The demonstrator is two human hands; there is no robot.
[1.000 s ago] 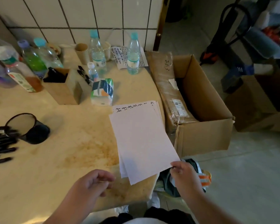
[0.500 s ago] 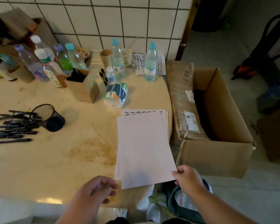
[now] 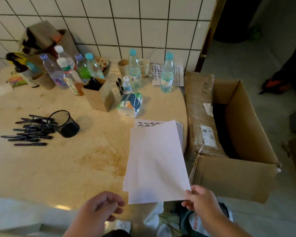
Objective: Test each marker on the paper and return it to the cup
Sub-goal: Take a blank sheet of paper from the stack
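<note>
Right hand point(image 3: 201, 197) pinches the blank paper's point(image 3: 156, 161) near corner; left hand point(image 3: 101, 206), loosely curled, holds nothing.

The shiny stone bench point(image 3: 41, 168) is pale cream with a patch of brown speckles in the middle. The flat sheet of paper point(image 3: 156, 161) on top is plain white. The sheet under it point(image 3: 149, 124) shows black squiggly lines along its far edge. The round mesh cup point(image 3: 64, 123) is black, and the thin markers point(image 3: 30, 132) beside it are black too. The soft tissue pack point(image 3: 130, 104) has white, green, orange and dark blue patches. Two clear plastic bottles point(image 3: 167, 74) have light blue caps. The big cardboard box point(image 3: 234, 177) is brown. The tiled wall point(image 3: 126, 23) is white with dark lines between the squares.
</note>
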